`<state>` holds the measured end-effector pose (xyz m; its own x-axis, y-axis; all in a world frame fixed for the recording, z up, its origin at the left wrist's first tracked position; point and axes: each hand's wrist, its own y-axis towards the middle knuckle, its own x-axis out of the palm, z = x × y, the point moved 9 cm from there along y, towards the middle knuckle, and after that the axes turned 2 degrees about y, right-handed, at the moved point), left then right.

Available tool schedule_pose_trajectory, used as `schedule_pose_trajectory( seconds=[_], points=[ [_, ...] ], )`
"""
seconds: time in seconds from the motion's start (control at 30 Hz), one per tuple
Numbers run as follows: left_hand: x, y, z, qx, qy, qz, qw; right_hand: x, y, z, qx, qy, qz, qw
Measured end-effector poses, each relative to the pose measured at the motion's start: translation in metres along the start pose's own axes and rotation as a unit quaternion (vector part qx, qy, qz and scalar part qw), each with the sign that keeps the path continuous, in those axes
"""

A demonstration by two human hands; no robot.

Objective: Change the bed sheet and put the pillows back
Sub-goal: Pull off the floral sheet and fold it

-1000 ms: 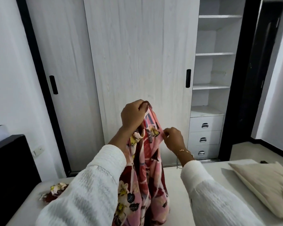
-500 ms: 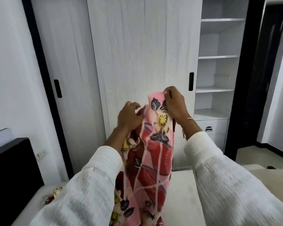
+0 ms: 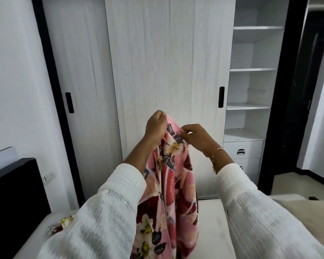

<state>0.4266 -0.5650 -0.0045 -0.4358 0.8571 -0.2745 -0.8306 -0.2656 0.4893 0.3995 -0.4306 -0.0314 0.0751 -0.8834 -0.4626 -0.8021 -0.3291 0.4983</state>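
I see both hands raised in front of the wardrobe [image 3: 168,62]. My left hand [image 3: 155,128] grips the top of the floral sheet [image 3: 168,193] in a fist; my right hand [image 3: 196,137] pinches its edge just beside it. The sheet hangs down between my sleeves over the bare mattress [image 3: 211,230].

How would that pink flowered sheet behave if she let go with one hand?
The pink floral fabric bed sheet looks floppy: it hangs in loose folds from the left hand and right hand, so the freed part would probably drop and drape. It seems light, since a fingertip grip holds it up. Its trailing length may drag across the white mattress.
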Motion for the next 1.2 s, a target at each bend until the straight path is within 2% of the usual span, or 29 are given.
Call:
schedule_pose_trajectory(
  seconds=[0.07, 0.13, 0.23, 0.37, 0.47, 0.53, 0.57, 0.63, 0.7, 0.73, 0.8, 0.9, 0.93, 1.0, 1.1, 1.13, 1.2],
  points=[
    [-0.006, -0.004, 0.011, 0.038, 0.076, 0.046, 0.995, 0.012, -0.007, 0.006, -0.001, -0.074, 0.002, 0.997],
    [-0.008, -0.006, 0.017, 0.079, 0.159, 0.068, 0.982, 0.016, -0.015, 0.017, 0.027, -0.148, 0.052, 0.987],
    [-0.006, -0.009, 0.016, 0.114, 0.188, 0.062, 0.974, 0.026, -0.029, 0.030, 0.095, -0.201, 0.103, 0.969],
    [-0.001, -0.016, 0.014, 0.132, 0.182, 0.058, 0.973, 0.051, -0.047, 0.062, 0.185, -0.082, 0.143, 0.969],
    [-0.012, -0.016, 0.005, 0.146, 0.251, 0.072, 0.954, 0.025, -0.049, 0.071, 0.233, 0.046, 0.231, 0.943],
    [-0.020, -0.015, 0.002, 0.162, 0.298, 0.083, 0.937, -0.016, -0.031, 0.039, 0.193, 0.036, 0.294, 0.935],
    [-0.023, -0.014, 0.007, 0.173, 0.293, 0.096, 0.935, -0.037, -0.019, 0.006, 0.135, 0.050, 0.324, 0.935],
    [-0.032, -0.014, 0.030, 0.193, 0.236, 0.137, 0.942, -0.068, 0.003, -0.080, -0.035, 0.058, 0.348, 0.935],
    [-0.036, -0.010, 0.056, 0.229, 0.225, 0.160, 0.934, -0.067, 0.017, -0.136, -0.151, -0.015, 0.310, 0.939],
    [-0.035, -0.008, 0.064, 0.242, 0.255, 0.149, 0.924, -0.062, 0.025, -0.136, -0.153, -0.045, 0.270, 0.949],
    [-0.032, 0.000, 0.066, 0.241, 0.366, 0.110, 0.892, -0.059, 0.036, -0.087, -0.069, -0.140, 0.216, 0.964],
    [-0.030, 0.001, 0.061, 0.234, 0.447, 0.068, 0.861, -0.044, 0.020, 0.008, 0.069, -0.346, 0.135, 0.926],
    [-0.024, -0.003, 0.065, 0.253, 0.446, 0.061, 0.856, -0.040, 0.015, 0.025, 0.098, -0.351, 0.136, 0.921],
    [-0.012, -0.016, 0.078, 0.317, 0.419, 0.069, 0.848, -0.035, 0.006, 0.040, 0.159, -0.289, 0.162, 0.930],
    [-0.044, -0.025, 0.095, 0.323, 0.283, 0.173, 0.886, -0.048, -0.015, 0.075, 0.301, -0.180, 0.201, 0.915],
    [-0.060, -0.024, 0.096, 0.305, 0.246, 0.211, 0.896, -0.050, -0.022, 0.090, 0.324, -0.180, 0.186, 0.910],
    [-0.081, -0.022, 0.097, 0.282, 0.233, 0.242, 0.899, -0.040, -0.031, 0.105, 0.288, -0.199, 0.141, 0.926]
  ],
)
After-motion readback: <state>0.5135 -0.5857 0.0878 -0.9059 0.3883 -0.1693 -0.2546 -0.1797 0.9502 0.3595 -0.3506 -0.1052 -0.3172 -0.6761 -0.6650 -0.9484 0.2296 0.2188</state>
